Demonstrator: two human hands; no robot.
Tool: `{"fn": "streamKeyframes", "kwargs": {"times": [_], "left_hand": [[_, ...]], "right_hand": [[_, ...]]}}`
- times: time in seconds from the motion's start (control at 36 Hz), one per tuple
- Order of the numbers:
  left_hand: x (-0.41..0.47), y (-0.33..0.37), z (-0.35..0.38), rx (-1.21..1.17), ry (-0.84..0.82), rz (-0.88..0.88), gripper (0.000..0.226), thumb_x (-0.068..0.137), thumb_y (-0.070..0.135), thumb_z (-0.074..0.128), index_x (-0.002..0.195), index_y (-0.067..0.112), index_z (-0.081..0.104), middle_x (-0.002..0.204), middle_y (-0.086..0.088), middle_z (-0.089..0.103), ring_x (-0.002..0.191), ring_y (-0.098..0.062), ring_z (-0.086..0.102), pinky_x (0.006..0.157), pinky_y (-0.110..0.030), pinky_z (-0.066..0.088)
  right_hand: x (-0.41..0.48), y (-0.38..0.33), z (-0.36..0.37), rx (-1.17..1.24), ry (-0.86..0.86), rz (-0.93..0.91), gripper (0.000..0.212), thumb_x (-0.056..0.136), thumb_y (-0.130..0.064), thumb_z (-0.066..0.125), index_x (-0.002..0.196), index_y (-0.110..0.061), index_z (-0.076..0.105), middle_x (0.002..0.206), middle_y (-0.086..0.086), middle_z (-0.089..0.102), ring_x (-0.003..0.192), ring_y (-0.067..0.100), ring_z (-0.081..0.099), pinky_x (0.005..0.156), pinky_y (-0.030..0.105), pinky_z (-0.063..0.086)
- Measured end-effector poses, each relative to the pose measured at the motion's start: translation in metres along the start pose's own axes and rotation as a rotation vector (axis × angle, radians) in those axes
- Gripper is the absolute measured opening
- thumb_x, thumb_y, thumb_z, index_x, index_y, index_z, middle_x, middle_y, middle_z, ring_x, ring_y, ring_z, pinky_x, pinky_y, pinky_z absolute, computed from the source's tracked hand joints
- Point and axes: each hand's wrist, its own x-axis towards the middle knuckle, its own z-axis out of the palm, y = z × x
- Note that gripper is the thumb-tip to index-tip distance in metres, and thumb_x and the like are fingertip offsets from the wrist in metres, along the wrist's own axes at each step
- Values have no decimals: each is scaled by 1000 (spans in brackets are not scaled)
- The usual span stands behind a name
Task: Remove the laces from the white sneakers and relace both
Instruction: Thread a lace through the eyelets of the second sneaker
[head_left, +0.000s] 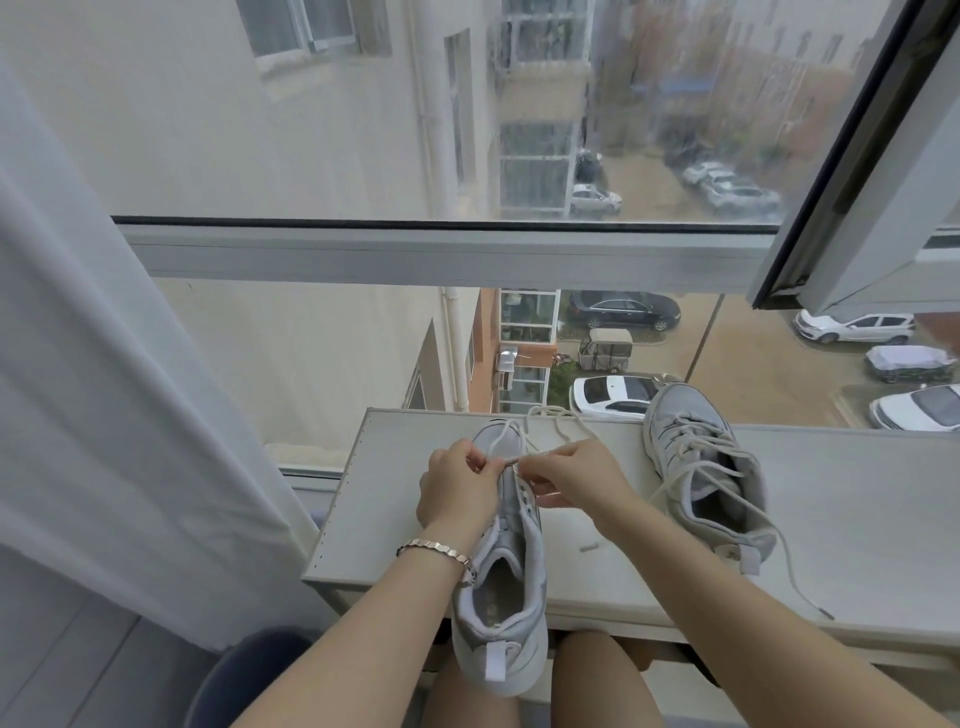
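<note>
While the near sneaker (506, 566) lay lengthwise on the pale worktop (857, 519) with its heel hanging over the front edge toward my lap, I had both hands at its toe end. My left hand (457, 488) was pinched shut on the lace (511, 460) just beside the lowest eyelets, a metal bracelet (439, 553) round that wrist. My right hand (571, 480) was closed on the same lace from the other side, fingertips close to the left ones over the tongue. Only the bottom of this sneaker was threaded; the loose ends (558, 423) curled away over the toe toward the window (447, 257). The second sneaker (706, 478) stood to the right, well apart from my hands, toe tipped up against the glass, its own lace (779, 540) threaded loosely and trailing across the worktop to the front edge. A small pale scrap (589, 546) lay between the two shoes; I could not tell what it was. A white curtain (104, 415) hung at the left.
</note>
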Motion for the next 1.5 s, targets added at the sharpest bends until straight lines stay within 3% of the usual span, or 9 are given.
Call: {"fn": "streamKeyframes", "kwargs": {"times": [0.11, 0.36, 0.75, 0.89, 1.03, 1.14, 1.25, 1.42, 1.5], "left_hand": [[1, 0, -1, 7, -1, -7, 20, 90, 33, 57, 74, 24, 49, 102, -4, 53, 94, -26, 54, 72, -30, 42], [0, 2, -1, 24, -5, -16, 20, 90, 35, 57, 75, 24, 49, 101, -3, 50, 96, -27, 53, 75, -33, 44], [1, 5, 0, 81, -23, -24, 25, 92, 36, 53, 73, 22, 44, 96, -2, 45, 95, -28, 50, 71, -32, 39], [2, 3, 1, 62, -44, -8, 21, 91, 36, 54, 78, 20, 49, 99, -3, 47, 97, -28, 50, 76, -33, 42], [2, 4, 3, 60, -17, -27, 27, 91, 36, 53, 70, 25, 44, 96, -1, 45, 95, -27, 50, 72, -31, 39], [1, 3, 2, 42, -19, -28, 24, 91, 37, 54, 72, 23, 47, 99, -2, 48, 95, -27, 51, 72, -31, 39], [0, 4, 2, 48, -14, -28, 20, 91, 34, 53, 76, 22, 49, 96, -2, 46, 94, -27, 52, 73, -31, 41], [2, 4, 2, 73, -11, -21, 22, 91, 36, 54, 75, 23, 47, 96, -2, 45, 94, -27, 51, 71, -31, 39], [3, 3, 4, 76, -3, -17, 21, 91, 37, 54, 76, 23, 48, 95, -1, 45, 93, -26, 51, 69, -30, 38]], "right_hand": [[0, -5, 3, -106, -56, 69, 39, 74, -33, 77, 56, -8, 53, 49, 3, 49, 45, 12, 49, 46, 18, 47], [4, -7, 5, -163, -83, 107, 29, 85, -20, 65, 61, -6, 56, 51, 5, 49, 45, 15, 41, 41, 18, 33], [-55, -8, -47, -1060, -140, -175, 33, 90, -33, 48, 58, -24, 45, 61, -10, 47, 67, 14, 49, 54, 23, 34], [-75, -8, -99, -1445, -91, -21, 17, 95, -32, 37, 81, -26, 45, 71, -12, 41, 78, 16, 45, 66, 25, 36], [-66, -18, -86, -1186, 161, -254, 40, 92, -43, 47, 58, -23, 41, 58, -8, 47, 57, 9, 45, 49, 22, 28], [-35, -16, -41, -832, -28, -262, 54, 93, -50, 42, 60, -9, 52, 57, 12, 52, 48, 15, 36, 50, 26, 29], [-11, -8, -3, -813, -136, -162, 55, 93, -54, 38, 52, -18, 33, 50, 0, 35, 45, 14, 33, 46, 26, 26], [-2, -7, 3, -714, -197, -68, 40, 99, -36, 29, 64, -22, 41, 78, 4, 51, 72, 21, 48, 70, 30, 40], [-2, -8, 0, -701, -189, -86, 46, 99, -35, 34, 58, -15, 42, 56, 2, 51, 50, 13, 47, 54, 24, 36]]}}
